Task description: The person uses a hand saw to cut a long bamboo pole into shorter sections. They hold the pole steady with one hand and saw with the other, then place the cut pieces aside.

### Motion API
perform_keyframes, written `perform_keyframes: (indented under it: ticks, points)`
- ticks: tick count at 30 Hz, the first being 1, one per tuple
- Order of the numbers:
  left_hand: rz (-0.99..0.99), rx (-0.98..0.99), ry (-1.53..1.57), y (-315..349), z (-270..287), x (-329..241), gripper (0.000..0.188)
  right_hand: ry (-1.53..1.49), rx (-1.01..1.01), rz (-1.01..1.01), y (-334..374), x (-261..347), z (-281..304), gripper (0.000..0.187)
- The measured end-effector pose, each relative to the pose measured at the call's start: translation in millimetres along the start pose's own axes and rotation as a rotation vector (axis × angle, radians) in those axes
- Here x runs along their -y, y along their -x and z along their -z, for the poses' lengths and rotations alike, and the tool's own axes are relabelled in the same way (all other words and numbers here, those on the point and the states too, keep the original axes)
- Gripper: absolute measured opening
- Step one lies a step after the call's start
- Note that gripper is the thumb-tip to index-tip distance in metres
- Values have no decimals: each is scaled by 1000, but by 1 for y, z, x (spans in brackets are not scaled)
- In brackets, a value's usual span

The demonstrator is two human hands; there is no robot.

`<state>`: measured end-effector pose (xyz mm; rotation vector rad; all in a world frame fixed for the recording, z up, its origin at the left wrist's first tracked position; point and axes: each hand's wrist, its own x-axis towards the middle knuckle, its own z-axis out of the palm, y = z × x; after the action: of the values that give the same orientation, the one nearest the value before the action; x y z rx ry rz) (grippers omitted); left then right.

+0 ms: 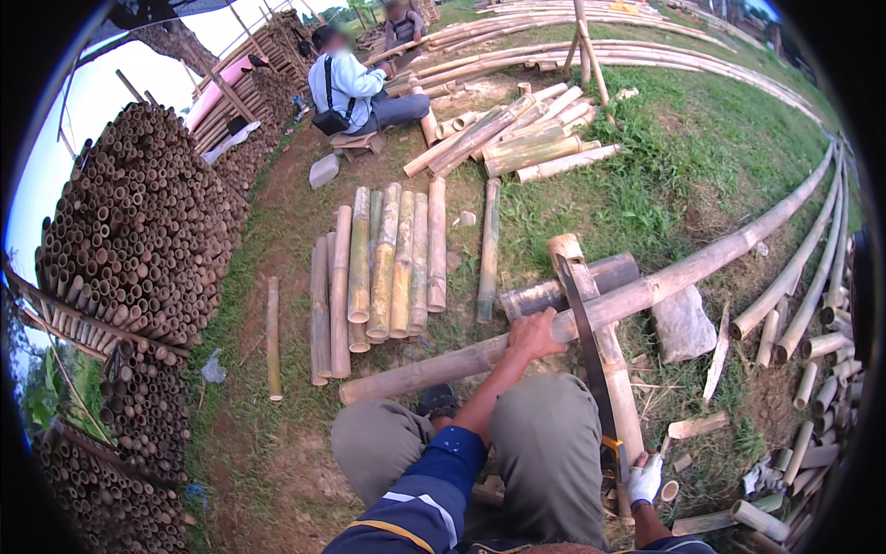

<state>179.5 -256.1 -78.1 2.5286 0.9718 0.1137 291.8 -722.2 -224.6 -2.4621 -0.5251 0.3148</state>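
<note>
My left hand [537, 334], bare, is wrapped over a long bamboo pole [441, 362] that lies slantwise in front of my knees. The pole rests across a split bamboo support [604, 346], beside a thick dark bamboo piece [614, 272]. A handsaw [591, 365] with a long dark blade and a black and orange handle lies across the pole, just right of my left hand. My right hand [645, 479], in a white glove, is closed at the saw's handle end, low on the right; its fingers are partly hidden.
Cut bamboo lengths [406, 263] lie in a row ahead. A stone block [684, 323] sits right of the support. Short offcuts [821, 406] pile at the far right. A tall bamboo stack [138, 212] stands left. A person in light blue [351, 83] sits working farther off.
</note>
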Motion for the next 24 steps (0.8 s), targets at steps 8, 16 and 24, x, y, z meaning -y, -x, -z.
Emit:
perform_keyframes:
  ticks: [8,16,24]
  points:
    - [-11,-31,17,1,-2,4,78,2,-6,2,0,1,-1,41]
    - [-11,-33,22,2,-2,3,78,-3,-33,22,0,-6,-7,38]
    - [12,-3,-2,2,2,-1,79,-13,3,-11,-1,-12,-8,40]
